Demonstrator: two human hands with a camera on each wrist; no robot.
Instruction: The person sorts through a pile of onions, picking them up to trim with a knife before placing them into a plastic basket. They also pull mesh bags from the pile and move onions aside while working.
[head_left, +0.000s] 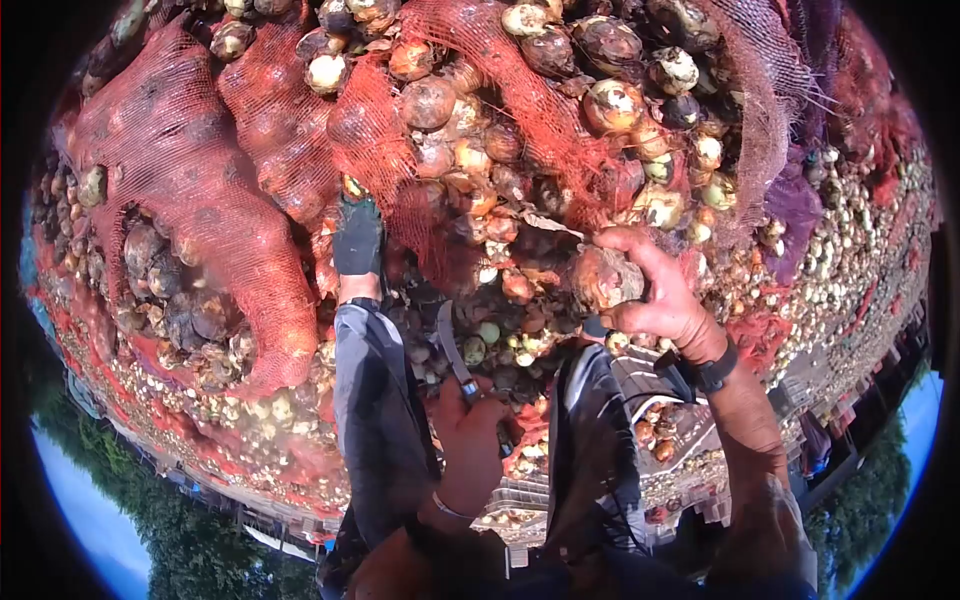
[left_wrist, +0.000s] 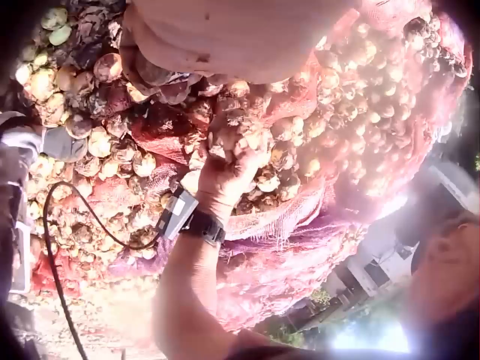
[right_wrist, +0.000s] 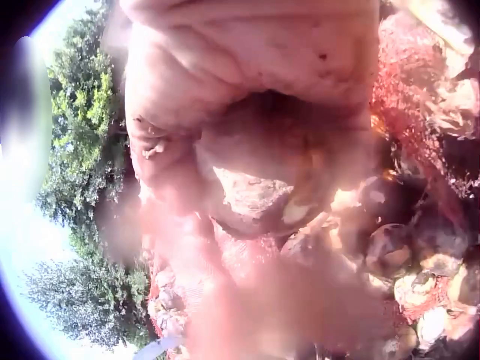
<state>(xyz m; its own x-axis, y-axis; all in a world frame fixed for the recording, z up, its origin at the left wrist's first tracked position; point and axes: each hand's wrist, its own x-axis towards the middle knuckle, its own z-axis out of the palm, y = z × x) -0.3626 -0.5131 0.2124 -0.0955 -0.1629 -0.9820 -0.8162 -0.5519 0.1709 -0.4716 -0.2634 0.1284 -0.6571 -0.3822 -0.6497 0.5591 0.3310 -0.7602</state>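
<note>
My right hand (head_left: 672, 298), with a black watch on its wrist, holds a large dry-skinned onion (head_left: 608, 278) between thumb and fingers. In the right wrist view, that onion (right_wrist: 259, 191) sits under the palm, partly in shadow. Low in the middle of the head view, my left hand (head_left: 472, 440) grips a knife (head_left: 452, 340) by its handle, the curved blade pointing up and away from me. Some of the handle is hidden by the fingers. The left wrist view shows the right hand (left_wrist: 231, 166) among the onions and only a blurred part of the left hand (left_wrist: 225, 37).
Red mesh sacks (head_left: 170, 130) of onions lie at the left, some torn. Loose onions (head_left: 610, 105) are heaped ahead and around both legs. A shoe (head_left: 358, 238) stands among them. Purple netting (head_left: 795, 200) hangs at the right. A black cable (left_wrist: 56, 247) loops near the right forearm.
</note>
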